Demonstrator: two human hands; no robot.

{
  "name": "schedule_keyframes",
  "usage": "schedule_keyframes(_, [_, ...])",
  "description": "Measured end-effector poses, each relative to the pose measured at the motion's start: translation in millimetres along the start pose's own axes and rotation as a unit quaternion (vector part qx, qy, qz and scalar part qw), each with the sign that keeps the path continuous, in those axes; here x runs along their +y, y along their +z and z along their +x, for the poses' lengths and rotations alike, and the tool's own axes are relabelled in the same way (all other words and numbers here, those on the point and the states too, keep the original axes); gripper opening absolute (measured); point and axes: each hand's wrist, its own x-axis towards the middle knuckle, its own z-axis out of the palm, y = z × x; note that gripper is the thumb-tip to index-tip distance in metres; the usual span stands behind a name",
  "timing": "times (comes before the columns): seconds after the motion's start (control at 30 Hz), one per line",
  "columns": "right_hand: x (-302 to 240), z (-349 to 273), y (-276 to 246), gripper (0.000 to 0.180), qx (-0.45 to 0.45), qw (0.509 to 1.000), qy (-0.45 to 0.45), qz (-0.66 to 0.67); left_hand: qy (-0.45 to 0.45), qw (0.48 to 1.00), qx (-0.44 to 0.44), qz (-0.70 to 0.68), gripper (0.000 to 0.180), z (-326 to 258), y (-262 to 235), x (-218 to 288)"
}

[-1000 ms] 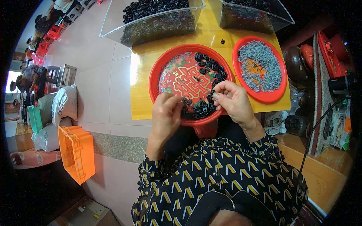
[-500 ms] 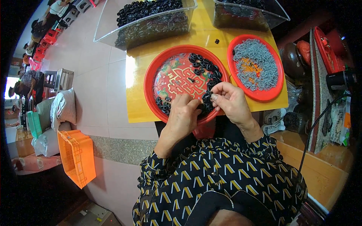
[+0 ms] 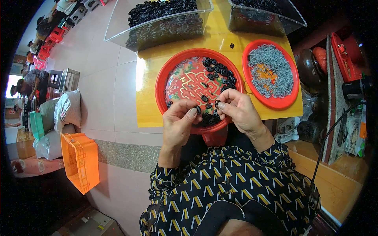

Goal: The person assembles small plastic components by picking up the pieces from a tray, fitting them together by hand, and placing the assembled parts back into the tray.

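My left hand pinches a small black oval plastic piece between thumb and finger over the near side of a round red tray. Opposite it, my right hand is closed with thumb against fingertips on a small black plastic piece; its fingers partly cover it. Inside the patterned tray, many black oval pieces with holes lie along the right and near sides, some hidden by my hands. To the right, a smaller red plate carries a ring of grey screws.
Two clear bins filled with black pieces stand at the back of the yellow table. One loose black piece lies between them and the plate. An orange crate and white sacks are on the floor at left. A black cable hangs at right.
My left hand has drawn back a little from the tray's pieces and lifted a black oval piece. My right hand stays near the tray's right side. The whole view has shifted slightly.
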Motion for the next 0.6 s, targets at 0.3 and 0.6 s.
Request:
schedule_keyframes(0.3, [-1.7,1.5,16.3,0.013,-0.003,1.000,0.023,0.018,-0.010,0.999,0.009,0.033,0.016,-8.8,-3.6,2.8])
schedule_keyframes(0.6, [-0.6,4.1,16.3,0.011,-0.017,0.994,0.061,0.094,0.000,1.000,0.023,-0.009,0.017,-6.5,-4.3,-2.9])
